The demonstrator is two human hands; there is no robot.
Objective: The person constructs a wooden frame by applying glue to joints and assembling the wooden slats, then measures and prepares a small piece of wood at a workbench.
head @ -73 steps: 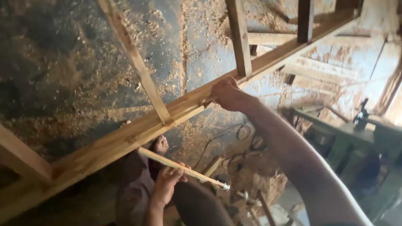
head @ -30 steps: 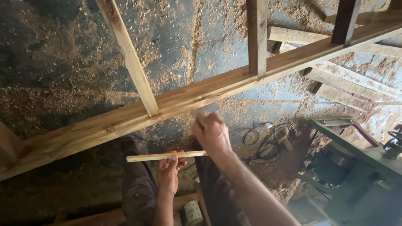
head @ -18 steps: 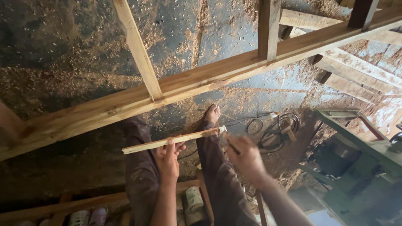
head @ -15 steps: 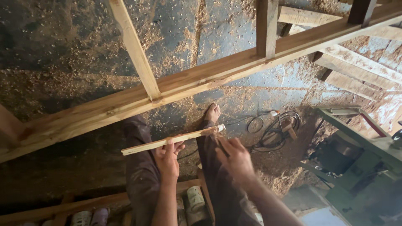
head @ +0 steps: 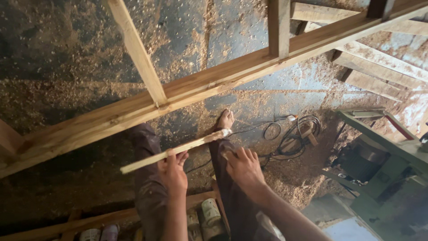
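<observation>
My left hand [head: 173, 172] grips a thin pale wooden stick [head: 147, 159] near its middle; the stick slants up to the right and has a white blob at its far tip. My right hand [head: 244, 167] hovers just right of the stick with fingers spread, holding nothing. Above both hands a long wooden frame rail [head: 209, 82] runs diagonally, with upright slats [head: 138, 51] joined into it. My legs and a bare foot [head: 226, 119] show below the stick.
The floor [head: 67, 53] is dark and strewn with sawdust. A coiled black cable [head: 294, 134] lies to the right of my foot. A green machine [head: 388, 156] stands at the right. More wooden slats [head: 379, 62] lie upper right. Cans [head: 209, 212] sit under a low rail.
My right hand came off the frame rail, dropped down and now spreads open beside the stick. The left hand kept hold of the stick, which tilted up to the right.
</observation>
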